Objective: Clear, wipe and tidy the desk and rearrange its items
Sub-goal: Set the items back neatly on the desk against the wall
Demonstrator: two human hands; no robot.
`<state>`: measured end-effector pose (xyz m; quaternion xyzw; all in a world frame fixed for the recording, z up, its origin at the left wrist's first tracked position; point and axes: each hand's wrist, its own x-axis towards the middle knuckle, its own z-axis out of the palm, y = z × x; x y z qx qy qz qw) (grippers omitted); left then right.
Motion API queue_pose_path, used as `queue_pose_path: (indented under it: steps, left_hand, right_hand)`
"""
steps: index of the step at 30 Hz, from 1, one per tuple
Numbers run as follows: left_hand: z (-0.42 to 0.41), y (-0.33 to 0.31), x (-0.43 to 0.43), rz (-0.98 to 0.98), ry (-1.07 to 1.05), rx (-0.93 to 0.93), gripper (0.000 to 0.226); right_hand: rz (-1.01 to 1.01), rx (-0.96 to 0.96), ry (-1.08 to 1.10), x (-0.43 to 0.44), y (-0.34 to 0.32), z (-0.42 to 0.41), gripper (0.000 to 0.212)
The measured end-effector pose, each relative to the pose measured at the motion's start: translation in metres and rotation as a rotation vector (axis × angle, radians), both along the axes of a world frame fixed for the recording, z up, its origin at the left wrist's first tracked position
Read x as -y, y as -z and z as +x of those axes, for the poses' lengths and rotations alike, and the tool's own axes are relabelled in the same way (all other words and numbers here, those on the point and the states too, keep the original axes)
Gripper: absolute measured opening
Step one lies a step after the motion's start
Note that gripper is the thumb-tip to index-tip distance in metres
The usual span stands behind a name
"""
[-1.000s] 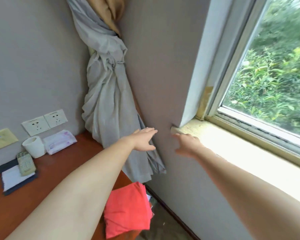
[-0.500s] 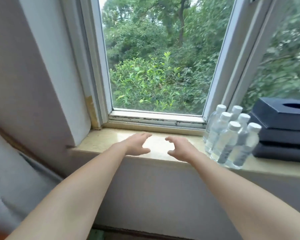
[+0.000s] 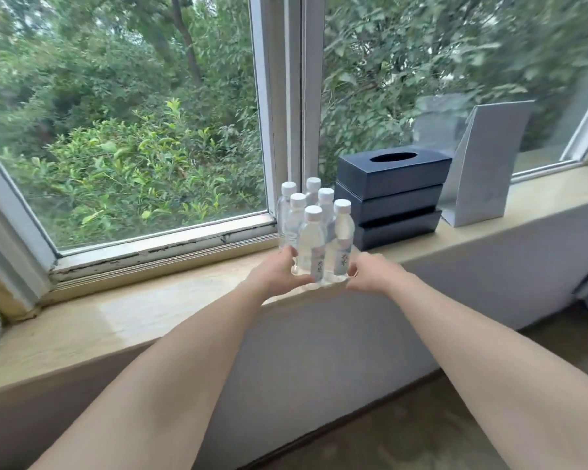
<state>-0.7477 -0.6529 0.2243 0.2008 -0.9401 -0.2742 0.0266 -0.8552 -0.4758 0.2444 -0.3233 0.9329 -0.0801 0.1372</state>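
Cupped the water bottles (image 3: pixel 311 239), left hand (image 3: pixel 275 275) and right hand (image 3: pixel 371 277) curled round the bases, just beside the tissue box (image 3: pixel 392 173).

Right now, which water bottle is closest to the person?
The front middle water bottle, the one whose white cap sits lowest in the view. It stands between the left hand and the right hand, ahead of the other five.
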Motion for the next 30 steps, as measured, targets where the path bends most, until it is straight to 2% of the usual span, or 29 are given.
queue_pose_path:
  steps: [2, 5, 9, 12, 16, 19, 23, 30]
  left_hand:
    - [-0.008, 0.005, -0.005, 0.067, -0.056, -0.058, 0.075]
    - [-0.019, 0.008, -0.009, 0.158, -0.112, -0.159, 0.077]
    - [-0.032, 0.017, -0.013, 0.305, -0.185, -0.227, 0.075]
    - [-0.038, 0.026, -0.017, 0.356, -0.226, -0.274, 0.070]
    - [-0.040, 0.029, -0.019, 0.344, -0.296, -0.292, 0.062]
    - [-0.038, 0.030, -0.016, 0.364, -0.297, -0.294, 0.058]
    - [-0.031, 0.029, -0.009, 0.371, -0.262, -0.315, 0.058]
    - [0.014, 0.027, 0.013, 0.386, -0.305, -0.394, 0.054]
  right_hand:
    - [-0.057, 0.010, 0.089, -0.004, -0.003, -0.006, 0.046]
    - [-0.189, 0.042, 0.160, 0.001, -0.007, -0.012, 0.057]
    - [-0.405, 0.187, 0.204, 0.007, -0.004, -0.018, 0.074]
    - [-0.498, 0.268, 0.212, 0.011, 0.009, -0.022, 0.071]
    - [-0.531, 0.230, 0.188, 0.019, 0.015, -0.033, 0.059]
    - [-0.556, 0.260, 0.189, 0.022, 0.023, -0.042, 0.060]
    - [-0.695, 0.369, 0.181, 0.027, 0.040, -0.045, 0.060]
    - [-0.750, 0.365, 0.041, 0.049, 0.045, -0.026, 0.061]
